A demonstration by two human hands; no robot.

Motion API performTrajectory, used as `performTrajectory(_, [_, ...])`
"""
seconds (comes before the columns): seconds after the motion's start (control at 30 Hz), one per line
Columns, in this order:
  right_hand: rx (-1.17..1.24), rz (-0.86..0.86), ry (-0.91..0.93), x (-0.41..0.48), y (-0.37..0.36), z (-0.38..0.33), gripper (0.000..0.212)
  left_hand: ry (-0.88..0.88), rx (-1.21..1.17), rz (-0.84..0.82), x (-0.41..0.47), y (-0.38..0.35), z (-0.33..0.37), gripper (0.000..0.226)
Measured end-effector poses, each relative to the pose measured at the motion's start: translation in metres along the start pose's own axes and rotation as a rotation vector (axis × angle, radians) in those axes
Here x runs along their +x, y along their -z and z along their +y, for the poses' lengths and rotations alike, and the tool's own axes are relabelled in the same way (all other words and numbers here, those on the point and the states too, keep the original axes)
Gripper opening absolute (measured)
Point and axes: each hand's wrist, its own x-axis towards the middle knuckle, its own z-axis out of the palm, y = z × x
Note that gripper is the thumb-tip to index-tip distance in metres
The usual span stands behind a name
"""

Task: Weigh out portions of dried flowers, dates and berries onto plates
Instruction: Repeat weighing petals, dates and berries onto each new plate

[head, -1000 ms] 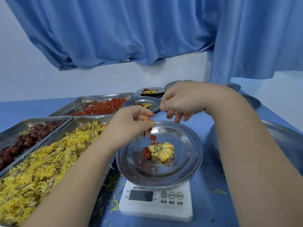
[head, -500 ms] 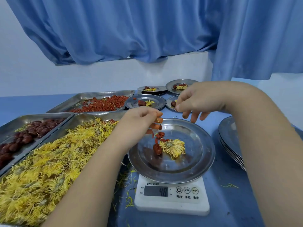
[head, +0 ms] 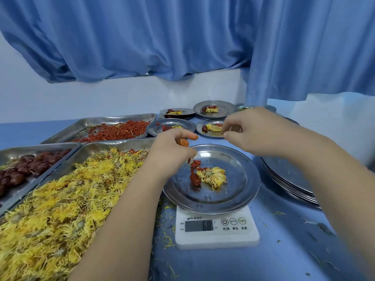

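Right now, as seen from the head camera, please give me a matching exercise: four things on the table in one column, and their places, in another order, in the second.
Things:
1. flower tray
2. berry tray
3. date tray
4. stack of empty plates

Places:
A. right of the scale
B. at the left edge of the view
C. farthest tray, next to the filled plates
D. nearest tray, just left of the scale

Pairs: 1-D, 2-C, 3-B, 4-A
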Motion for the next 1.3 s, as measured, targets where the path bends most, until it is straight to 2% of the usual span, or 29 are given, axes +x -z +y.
performTrajectory(0.1, [-0.030,0.095,0.035,-0.026,-0.018,0.012,0.017,0.044,-0.027,0.005,-0.001,-0.001,0.000,0.035])
performTrajectory(0.3, [0.117,0.238,0.044,-0.084,-0.049,0.016,0.017,0.108,-0.199,-0.028,0.000,-0.003,0.001,0.042])
performTrajectory(0.37, [0.173,0.262,0.049,-0.094,-0.056,0.017,0.018,0.103,-0.170,-0.013,-0.001,-0.004,0.000,0.046])
performTrajectory(0.57, [0.220,0.280,0.092,-0.098,-0.061,0.019,0.015,0.111,-0.019,0.045,-0.003,-0.005,0.001,0.059])
performTrajectory(0.8, [0.231,0.264,0.110,-0.099,-0.061,0.024,0.015,0.089,-0.017,0.063,-0.006,-0.006,0.002,0.063])
performTrajectory(1.03, [0.215,0.276,0.123,-0.100,-0.059,0.025,0.014,-0.032,0.041,-0.028,-0.008,-0.008,0.001,0.050])
performTrajectory(1.3, [0.212,0.253,0.105,-0.101,-0.059,0.024,0.014,-0.090,0.193,0.068,-0.001,-0.008,-0.005,0.043])
